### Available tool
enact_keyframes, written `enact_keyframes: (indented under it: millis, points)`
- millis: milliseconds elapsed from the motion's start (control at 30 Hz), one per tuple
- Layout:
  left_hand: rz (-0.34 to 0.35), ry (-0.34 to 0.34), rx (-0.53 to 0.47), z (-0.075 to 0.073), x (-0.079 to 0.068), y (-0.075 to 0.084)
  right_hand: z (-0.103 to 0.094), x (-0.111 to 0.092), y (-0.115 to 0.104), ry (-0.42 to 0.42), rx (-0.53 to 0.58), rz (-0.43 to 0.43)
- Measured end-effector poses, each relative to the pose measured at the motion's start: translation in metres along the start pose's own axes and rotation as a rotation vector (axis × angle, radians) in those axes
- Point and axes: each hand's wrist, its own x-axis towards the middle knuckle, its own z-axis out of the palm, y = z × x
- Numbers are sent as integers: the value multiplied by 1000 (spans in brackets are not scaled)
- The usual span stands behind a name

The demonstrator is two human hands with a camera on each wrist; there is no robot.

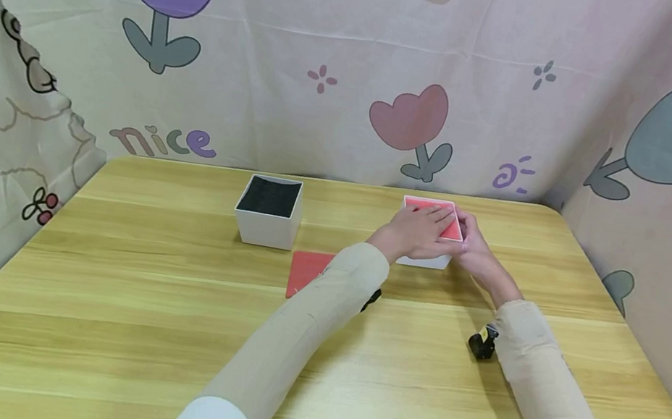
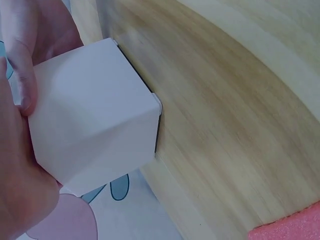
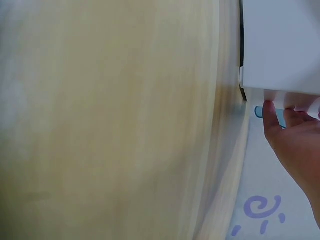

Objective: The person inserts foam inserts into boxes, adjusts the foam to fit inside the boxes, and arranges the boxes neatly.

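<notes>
In the head view, a white box [image 1: 423, 261] with a red panel [image 1: 435, 209] at its top sits at the back right of the table. My left hand [image 1: 417, 232] lies across the top, its fingers stretched out over the red panel. From the right side my right hand [image 1: 477, 256] grips the box near its rim. The right wrist view shows right-hand fingertips against the box wall [image 3: 280, 45]. The box fills the middle of the left wrist view, with both hands at its upper edge.
A second white box [image 1: 267, 230] with a black lining [image 1: 270, 197] stands further left. A flat red square [image 1: 305, 272] lies on the wooden table [image 1: 118, 292], partly hidden by my left sleeve. Patterned cloth [image 1: 269, 45] hangs behind and along both sides.
</notes>
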Motion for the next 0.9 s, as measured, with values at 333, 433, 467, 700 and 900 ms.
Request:
enact_keyframes:
  millis: [333, 433, 467, 700, 900]
  points:
    - [22, -22, 15, 0, -1, -6, 1, 1, -2, 9, -36, 36]
    - [54, -9, 20, 0, -5, -9, 3, 1, -4, 21, -33, 62]
    - [65, -5, 18, 1, -8, -11, 4, 1, -4, 27, -33, 76]
    - [90, 14, -21, 1, -30, -27, 5, 3, -4, 35, -26, 132]
    - [108, 39, -18, 3, -56, -45, 3, 2, -3, 42, -64, 166]
